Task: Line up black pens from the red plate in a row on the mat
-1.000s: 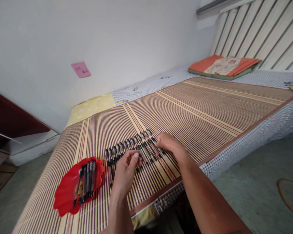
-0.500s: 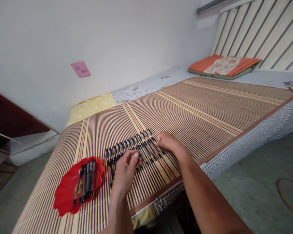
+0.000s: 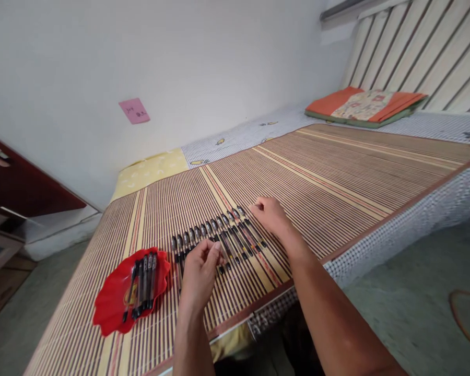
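A row of several capped pens [image 3: 208, 227] with black caps and clear barrels lies side by side on the striped mat [image 3: 321, 183], caps towards the wall. My left hand [image 3: 199, 266] hovers over the lower part of the row, thumb and fingertips closed together, and it hides some barrels. No object shows in it. Just beyond the right end of the row is my right hand [image 3: 272, 214], its fingers curled in, apart from the last pen's cap. A red scalloped dish [image 3: 106, 300] to the left holds several more pens [image 3: 144, 284].
Beyond the mat, a checked sheet [image 3: 238, 137] and a yellow cloth [image 3: 152, 172] border the white wall. A folded orange and floral cloth [image 3: 366, 107] lies at the back right. A pink note [image 3: 134, 110] is on the wall. The bed's front edge runs close to my arms.
My right hand has moved up and away from the barrel of the rightmost pen, leaving it in the row. The left hand stays almost where it was. The view has shifted slightly.
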Tool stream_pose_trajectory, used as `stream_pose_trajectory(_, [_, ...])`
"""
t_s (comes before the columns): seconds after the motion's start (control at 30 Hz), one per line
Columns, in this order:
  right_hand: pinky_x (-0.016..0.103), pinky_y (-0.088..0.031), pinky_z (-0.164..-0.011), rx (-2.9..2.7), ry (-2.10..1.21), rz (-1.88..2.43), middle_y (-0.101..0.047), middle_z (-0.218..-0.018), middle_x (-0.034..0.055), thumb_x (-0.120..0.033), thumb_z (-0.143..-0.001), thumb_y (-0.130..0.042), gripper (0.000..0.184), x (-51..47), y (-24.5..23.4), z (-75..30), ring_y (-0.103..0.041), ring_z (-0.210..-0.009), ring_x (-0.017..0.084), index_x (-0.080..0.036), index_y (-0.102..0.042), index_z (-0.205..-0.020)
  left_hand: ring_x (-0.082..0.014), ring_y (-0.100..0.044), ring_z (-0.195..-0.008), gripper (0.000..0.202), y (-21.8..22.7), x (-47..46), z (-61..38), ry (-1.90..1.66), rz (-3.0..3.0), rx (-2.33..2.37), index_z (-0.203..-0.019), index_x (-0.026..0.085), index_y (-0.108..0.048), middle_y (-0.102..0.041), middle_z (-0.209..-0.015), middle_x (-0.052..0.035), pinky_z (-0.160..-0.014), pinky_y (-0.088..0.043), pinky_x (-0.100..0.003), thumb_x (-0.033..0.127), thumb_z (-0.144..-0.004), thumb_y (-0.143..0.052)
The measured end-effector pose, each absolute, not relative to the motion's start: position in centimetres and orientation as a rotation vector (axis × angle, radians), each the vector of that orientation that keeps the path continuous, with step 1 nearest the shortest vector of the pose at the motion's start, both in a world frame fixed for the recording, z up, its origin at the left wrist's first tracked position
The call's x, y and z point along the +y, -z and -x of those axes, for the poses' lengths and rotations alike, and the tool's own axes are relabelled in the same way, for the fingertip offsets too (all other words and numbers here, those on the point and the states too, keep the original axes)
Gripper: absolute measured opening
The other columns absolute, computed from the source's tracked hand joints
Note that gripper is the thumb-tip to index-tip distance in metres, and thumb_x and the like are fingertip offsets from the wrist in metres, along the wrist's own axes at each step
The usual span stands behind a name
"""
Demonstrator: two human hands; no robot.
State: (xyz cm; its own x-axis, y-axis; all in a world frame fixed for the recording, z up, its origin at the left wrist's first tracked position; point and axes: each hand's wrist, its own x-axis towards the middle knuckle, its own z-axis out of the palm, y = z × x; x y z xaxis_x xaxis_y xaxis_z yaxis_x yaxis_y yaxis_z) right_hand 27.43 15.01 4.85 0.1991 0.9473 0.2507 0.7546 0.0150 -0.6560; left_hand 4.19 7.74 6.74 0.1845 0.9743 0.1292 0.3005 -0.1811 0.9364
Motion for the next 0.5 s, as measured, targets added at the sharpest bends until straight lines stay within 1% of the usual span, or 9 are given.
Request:
stream_pose_trajectory(0.07, [0.026, -0.026, -0.057, -1.574, -0.329, 1.629, -0.045, -0.059, -0.0027, -0.032, -0.09, -0.051, 0.031, 14.4, -5.7, -27.1, -0.04, -0.059, 0.012, -0.022, -0.041, -0.062, -0.0143, -0.05, -0.062, 0.042, -7.7, 7.2, -3.7, -1.067, -1.661, 1.224, -0.065, 0.022, -0.051, -0.053, -0.06, 0.0036, -0.066, -0.04, -0.027, 0.047, -0.098, -0.053])
stream_pose_trajectory(0.2, [0.027, -0.024, -0.057, -1.544, -0.332, 1.455, -0.034, -0.056, -0.0054, -0.036, -0.09, -0.049, 0.036, 12.5, -6.6, -26.6, -0.034, -0.056, 0.011, -0.024, -0.031, -0.061, -0.0139, -0.045, -0.056, 0.048, -8.8, 5.3, -0.9, -1.126, -1.677, 1.307, -0.061, 0.023, -0.046, -0.046, -0.055, 0.0043, -0.06, -0.037, -0.027, 0.051, -0.099, -0.051])
stream_pose_trajectory(0.27, [0.027, -0.023, -0.056, -1.558, -0.36, 1.435, -0.031, -0.055, -0.006, -0.038, -0.09, -0.048, 0.037, 11.1, -6.3, -26.5, -0.032, -0.055, 0.012, -0.024, -0.03, -0.062, -0.0139, -0.04, -0.054, 0.051, -8.1, 3.4, 1.3, -1.163, -1.665, 1.438, -0.059, 0.023, -0.042, -0.04, -0.054, 0.0048, -0.057, -0.033, -0.028, 0.054, -0.098, -0.051])
stream_pose_trajectory(0.33, [0.028, -0.024, -0.056, -1.583, -0.409, 1.426, -0.03, -0.055, -0.0062, -0.04, -0.091, -0.047, 0.037, 8.9, -5.3, -26.6, -0.032, -0.054, 0.012, -0.025, -0.03, -0.062, -0.0144, -0.036, -0.052, 0.051, -6.6, 0.4, 3.6, -1.157, -1.625, 1.603, -0.059, 0.024, -0.042, -0.037, -0.052, 0.005, -0.054, -0.031, -0.029, 0.058, -0.095, -0.054])
stream_pose_trajectory(0.37, [0.028, -0.026, -0.056, -1.59, -0.438, 1.421, -0.029, -0.056, -0.006, -0.042, -0.092, -0.046, 0.038, 7.5, -4.6, -26.8, -0.033, -0.054, 0.013, -0.025, -0.029, -0.062, -0.0153, -0.038, -0.053, 0.051, -5.7, -1.5, 4.7, -1.166, -1.597, 1.697, -0.058, 0.024, -0.044, -0.039, -0.052, 0.0043, -0.053, -0.032, -0.029, 0.059, -0.093, -0.056])
stream_pose_trajectory(0.4, [0.028, -0.028, -0.056, -1.602, -0.473, 1.424, -0.03, -0.056, -0.0057, -0.043, -0.092, -0.045, 0.039, 5.7, -3.6, -27.0, -0.035, -0.055, 0.013, -0.025, -0.029, -0.062, -0.0173, -0.044, -0.055, 0.049, -4.9, -3.7, 5.6, -1.168, -1.568, 1.762, -0.058, 0.024, -0.049, -0.045, -0.054, 0.0027, -0.055, -0.036, -0.03, 0.06, -0.09, -0.059])
stream_pose_trajectory(0.47, [0.029, -0.033, -0.056, -1.585, -0.522, 1.452, -0.032, -0.057, -0.0046, -0.048, -0.092, -0.045, 0.041, 1.4, -1.3, -28.0, -0.038, -0.055, 0.015, -0.026, -0.03, -0.062, -0.0241, -0.059, -0.07, 0.038, -3.8, -8.5, 6.9, -1.105, -1.444, 1.868, -0.067, 0.026, -0.063, -0.061, -0.066, -0.0003, -0.063, -0.047, -0.034, 0.057, -0.088, -0.065])
stream_pose_trajectory(0.5, [0.03, -0.036, -0.056, -1.569, -0.549, 1.477, -0.035, -0.057, -0.0036, -0.049, -0.092, -0.046, 0.041, -1.2, 0.1, -28.7, -0.042, -0.055, 0.016, -0.026, -0.032, -0.061, -0.027, -0.063, -0.08, 0.032, -3.5, -10.9, 7.2, -1.03, -1.375, 1.883, -0.074, 0.027, -0.068, -0.066, -0.074, -0.0007, -0.066, -0.051, -0.036, 0.055, -0.088, -0.066])
